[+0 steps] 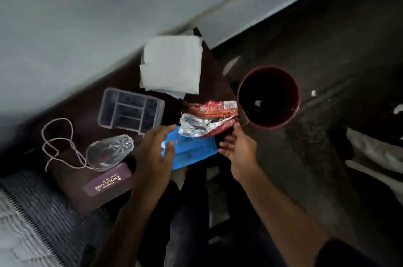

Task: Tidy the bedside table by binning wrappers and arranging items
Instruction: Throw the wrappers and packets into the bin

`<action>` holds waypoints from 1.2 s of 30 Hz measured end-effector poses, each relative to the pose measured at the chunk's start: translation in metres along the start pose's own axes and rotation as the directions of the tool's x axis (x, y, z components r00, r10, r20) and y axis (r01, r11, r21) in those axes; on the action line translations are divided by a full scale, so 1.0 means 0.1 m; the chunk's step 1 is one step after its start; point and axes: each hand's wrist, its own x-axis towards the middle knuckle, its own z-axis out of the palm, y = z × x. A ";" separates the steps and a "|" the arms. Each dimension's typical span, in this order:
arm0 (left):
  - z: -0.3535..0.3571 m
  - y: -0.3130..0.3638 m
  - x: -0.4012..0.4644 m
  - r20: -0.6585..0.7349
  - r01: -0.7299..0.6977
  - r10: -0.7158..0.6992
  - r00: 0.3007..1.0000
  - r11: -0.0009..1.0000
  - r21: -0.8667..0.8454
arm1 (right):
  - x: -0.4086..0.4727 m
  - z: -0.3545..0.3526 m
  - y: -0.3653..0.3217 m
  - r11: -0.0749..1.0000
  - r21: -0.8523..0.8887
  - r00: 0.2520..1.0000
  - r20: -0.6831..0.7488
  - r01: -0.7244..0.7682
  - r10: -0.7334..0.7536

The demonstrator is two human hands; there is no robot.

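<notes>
Both hands reach with fingers spread, holding nothing: left hand (156, 153) over a flat blue wrapper (192, 152) at the dark table's (209, 70) near edge, right hand (238, 151) just beside. Farther, a crinkled red-and-silver foil wrapper (207, 120); right, a round maroon bin (269, 97).

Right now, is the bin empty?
Nearly empty. The bin stands upright on the floor beside the table; only one small pale scrap shows on its dark bottom. The wrappers remain on the table.
</notes>
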 end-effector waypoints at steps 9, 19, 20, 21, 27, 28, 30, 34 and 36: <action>0.36 0.01 0.11 0.184 -0.067 0.053 0.981 0.995 0.070 | 0.07 0.07 0.03 0.998 0.058 0.988 0.149 0.034 -0.042; 0.74 0.47 0.31 0.252 -0.362 0.274 0.928 0.819 0.444 | 0.06 -0.29 -0.37 0.980 0.191 0.960 0.260 0.054 -0.104; 0.79 0.52 0.33 0.249 -0.375 0.290 0.924 0.811 0.448 | 0.08 -0.35 -0.40 0.978 0.200 0.958 0.266 0.056 -0.109; 0.85 0.57 0.36 0.251 -0.383 0.296 0.922 0.802 0.459 | 0.11 -0.39 -0.44 0.974 0.220 0.956 0.271 0.053 -0.113; 1.02 0.70 0.48 0.199 -0.304 0.232 0.952 0.791 0.531 | 0.29 -0.17 -0.49 0.977 0.214 0.940 0.335 -0.002 -0.071; 1.03 0.70 0.48 0.204 -0.293 0.216 0.955 0.792 0.535 | 0.29 -0.14 -0.49 0.980 0.198 0.938 0.342 -0.006 -0.064; 1.05 0.69 0.48 0.228 -0.296 0.202 0.953 0.786 0.543 | 0.29 -0.15 -0.51 0.983 0.183 0.935 0.350 -0.011 -0.055; 1.15 0.75 0.49 0.254 -0.374 0.280 0.926 0.772 0.514 | 0.32 -0.40 -0.62 0.958 0.285 0.923 0.378 -0.045 -0.069; 1.22 0.83 0.49 0.249 -0.402 0.318 0.915 0.767 0.500 | 0.35 -0.53 -0.69 0.945 0.324 0.927 0.368 -0.052 -0.075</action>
